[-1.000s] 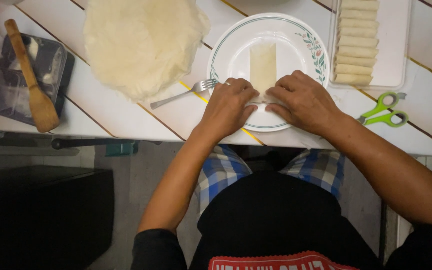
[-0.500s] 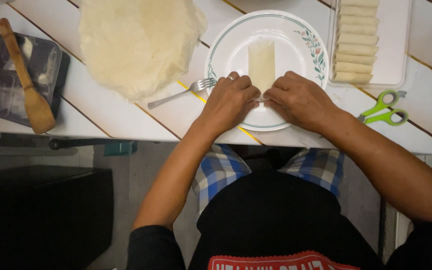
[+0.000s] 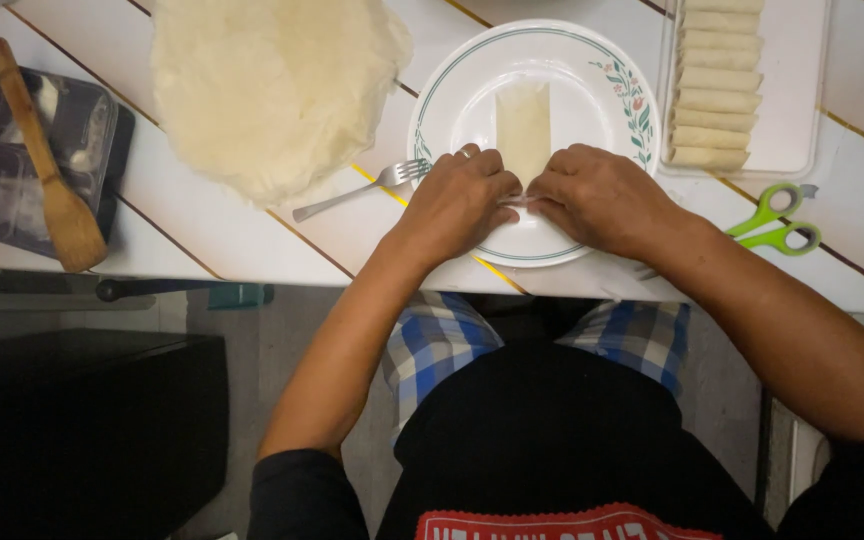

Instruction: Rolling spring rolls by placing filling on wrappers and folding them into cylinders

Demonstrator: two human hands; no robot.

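Hands, left (image 3: 457, 200) and right (image 3: 597, 195), pinch the wrapper's (image 3: 523, 128) near edge in a closed grip mid-plate (image 3: 472, 75), fork (image 3: 357, 190) just beside.

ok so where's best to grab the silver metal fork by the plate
Take the silver metal fork by its bare handle end, coming from the left: the tines rest against the white floral-rimmed plate beside the left hand, while the handle lies free on the table.

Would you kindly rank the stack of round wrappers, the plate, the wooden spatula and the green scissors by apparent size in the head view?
1. Stack of round wrappers, though partly cut off at the top.
2. Plate, only slightly smaller, so the order is unsure.
3. Wooden spatula.
4. Green scissors.
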